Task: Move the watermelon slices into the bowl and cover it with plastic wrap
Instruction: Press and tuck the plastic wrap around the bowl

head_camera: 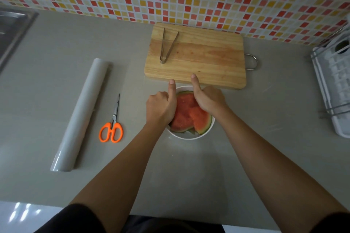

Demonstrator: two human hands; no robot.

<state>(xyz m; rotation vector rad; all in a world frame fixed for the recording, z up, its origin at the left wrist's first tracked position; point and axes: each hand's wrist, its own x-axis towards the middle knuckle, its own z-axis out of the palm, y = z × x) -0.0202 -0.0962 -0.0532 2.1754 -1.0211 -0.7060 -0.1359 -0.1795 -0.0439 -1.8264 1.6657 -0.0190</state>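
Observation:
A white bowl (189,137) stands on the grey counter just in front of the cutting board. Several red watermelon slices (186,113) with green rind lie in it. My left hand (161,108) grips the bowl's left side with curled fingers, its thumb pointing straight ahead. My right hand (208,100) grips the right side the same way, thumb lying over the far rim. A faint clear film seems to lie over the bowl and the counter around it, but I cannot tell for sure. The plastic wrap roll (81,113) lies on the counter to the left.
Orange-handled scissors (111,128) lie between the roll and the bowl. A wooden cutting board (204,58) with metal tongs (167,47) on it sits behind the bowl by the tiled wall. A sink (11,28) is far left and a dish rack (335,85) far right.

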